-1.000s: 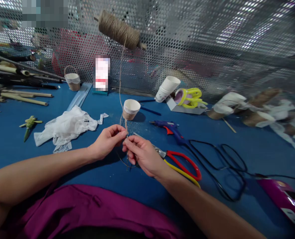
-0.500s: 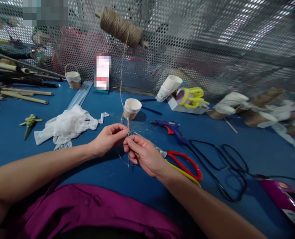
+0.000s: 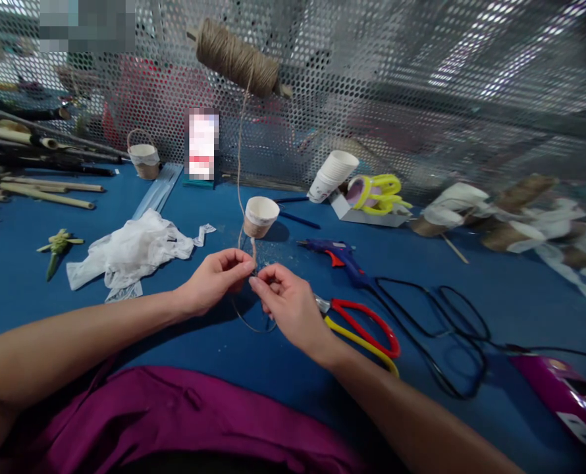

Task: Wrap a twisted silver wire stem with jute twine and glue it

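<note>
In the middle of the table, my left hand (image 3: 218, 276) pinches a thin wire-like stem wrapped in brown twine (image 3: 254, 252), its wrapped end pointing up toward a small cup. My right hand (image 3: 290, 303) is closed at the lower part of the same piece, thumb and forefinger meeting next to the left fingertips. A strand of twine (image 3: 240, 151) drops from the spool (image 3: 236, 58), passes behind my left hand and loops below. Just beyond my fingers stands the white paper cup (image 3: 261, 214), its outside wrapped in twine and lace.
Red-and-yellow-handled scissors (image 3: 367, 326) lie partly under my right hand. Right of them are a blue glue gun (image 3: 340, 257) and its black cord. White lace (image 3: 135, 247) lies left. A handled cup (image 3: 145, 161), phone (image 3: 203, 145) and stacked cups (image 3: 333, 174) stand by the mesh.
My right hand has turned and its fingertips have come up against the left ones; the stem's lower end no longer shows beneath it. The left hand keeps its pinch.
</note>
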`<state>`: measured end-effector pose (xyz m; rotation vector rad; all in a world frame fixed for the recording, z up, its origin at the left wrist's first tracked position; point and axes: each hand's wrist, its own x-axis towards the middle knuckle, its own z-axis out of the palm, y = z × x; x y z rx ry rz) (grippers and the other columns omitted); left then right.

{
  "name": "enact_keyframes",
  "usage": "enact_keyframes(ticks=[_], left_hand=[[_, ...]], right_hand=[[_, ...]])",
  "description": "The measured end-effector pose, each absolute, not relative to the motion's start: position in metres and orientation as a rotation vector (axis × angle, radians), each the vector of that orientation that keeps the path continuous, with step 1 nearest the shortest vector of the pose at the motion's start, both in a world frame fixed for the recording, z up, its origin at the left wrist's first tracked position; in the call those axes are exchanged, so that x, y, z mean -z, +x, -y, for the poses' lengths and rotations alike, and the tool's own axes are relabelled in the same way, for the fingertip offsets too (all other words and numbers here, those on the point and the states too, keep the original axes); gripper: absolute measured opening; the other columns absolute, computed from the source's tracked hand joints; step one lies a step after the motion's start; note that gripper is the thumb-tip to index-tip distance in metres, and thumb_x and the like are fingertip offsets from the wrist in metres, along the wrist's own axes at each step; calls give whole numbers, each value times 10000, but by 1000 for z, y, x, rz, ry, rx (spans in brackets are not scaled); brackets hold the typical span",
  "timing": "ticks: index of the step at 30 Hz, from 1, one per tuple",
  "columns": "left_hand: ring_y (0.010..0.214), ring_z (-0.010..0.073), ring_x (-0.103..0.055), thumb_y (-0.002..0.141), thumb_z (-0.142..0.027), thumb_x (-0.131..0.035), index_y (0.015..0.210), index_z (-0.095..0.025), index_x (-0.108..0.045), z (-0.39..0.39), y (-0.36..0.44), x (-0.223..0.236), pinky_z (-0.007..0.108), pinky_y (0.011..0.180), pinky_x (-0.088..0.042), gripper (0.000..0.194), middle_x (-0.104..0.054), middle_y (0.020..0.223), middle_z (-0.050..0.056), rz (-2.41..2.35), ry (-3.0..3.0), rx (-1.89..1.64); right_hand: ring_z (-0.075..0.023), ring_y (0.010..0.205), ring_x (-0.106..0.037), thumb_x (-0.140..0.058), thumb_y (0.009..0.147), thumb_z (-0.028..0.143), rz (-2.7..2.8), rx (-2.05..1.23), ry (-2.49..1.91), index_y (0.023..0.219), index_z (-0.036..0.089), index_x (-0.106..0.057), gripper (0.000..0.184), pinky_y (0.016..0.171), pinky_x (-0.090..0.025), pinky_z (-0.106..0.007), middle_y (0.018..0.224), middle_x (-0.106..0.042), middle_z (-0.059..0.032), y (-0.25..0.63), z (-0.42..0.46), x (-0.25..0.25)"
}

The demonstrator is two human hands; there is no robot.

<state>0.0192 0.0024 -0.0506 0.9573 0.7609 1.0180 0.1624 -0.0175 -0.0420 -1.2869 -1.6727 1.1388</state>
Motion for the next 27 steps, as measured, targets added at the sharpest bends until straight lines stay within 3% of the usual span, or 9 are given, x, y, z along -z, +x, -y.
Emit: enact_keyframes(ticks=[11, 19, 27], left_hand=[[448, 32, -372, 672, -340, -677, 716, -130, -506, -2, 19, 51, 185, 445, -237, 274, -483, 552, -47, -730, 947, -1007], [480, 54, -458, 687, -346, -666, 726, -135, -501, -3, 18, 51, 189, 457, -269, 270, -513, 567, -35, -710, 981, -1004], [505, 72, -494, 706, -344, -643, 759, -147, -494, -4, 15, 50, 210, 494, -311, 253, -534, 600, -29, -733, 1041, -988]], right_hand=[[-59, 399, -382, -508, 810, 306, 1586, -1341, -1225, 702, 190, -486, 160, 358, -323, -176, 486, -401, 72, 162, 16, 41], [-39, 417, -371, -555, 777, 355, 1359, -1571, -1125, 729, 186, -514, 180, 345, -291, -165, 635, -516, 40, 160, 15, 45], [-30, 409, -362, -572, 760, 367, 1261, -1729, -1057, 729, 176, -527, 199, 347, -260, -158, 621, -507, 42, 160, 14, 41]])
